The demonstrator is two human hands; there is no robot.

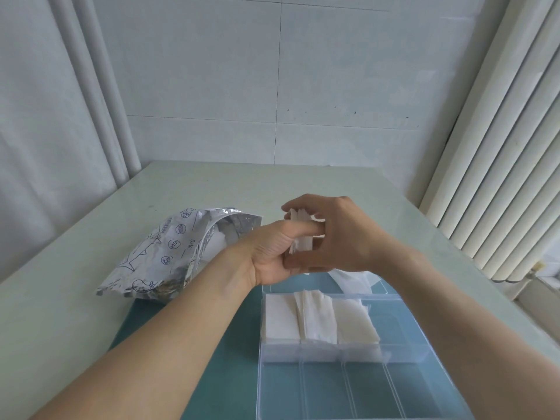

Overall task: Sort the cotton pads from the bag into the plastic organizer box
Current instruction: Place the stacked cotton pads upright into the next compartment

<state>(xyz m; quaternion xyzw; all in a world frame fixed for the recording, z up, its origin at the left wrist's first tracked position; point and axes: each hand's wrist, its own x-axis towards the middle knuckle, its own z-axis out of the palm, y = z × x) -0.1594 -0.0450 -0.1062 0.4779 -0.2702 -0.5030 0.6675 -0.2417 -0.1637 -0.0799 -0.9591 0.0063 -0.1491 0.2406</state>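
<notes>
Both hands meet above the table, just behind the clear plastic organizer box (403, 356). My left hand (272, 253) and my right hand (336, 234) together grip a small stack of white cotton pads (301, 234), held upright between the fingers. The silver foil bag (172, 256) lies open on its side to the left, with white pads showing in its mouth. Three compartments in the box's far row hold cotton pads (318, 319); the near row's compartments show only the teal mat beneath.
A teal mat (212, 359) lies under the box on the pale green table (75, 298). A crumpled clear plastic piece (354, 278) sits behind the box. A radiator (500, 177) stands at the right, a tiled wall behind.
</notes>
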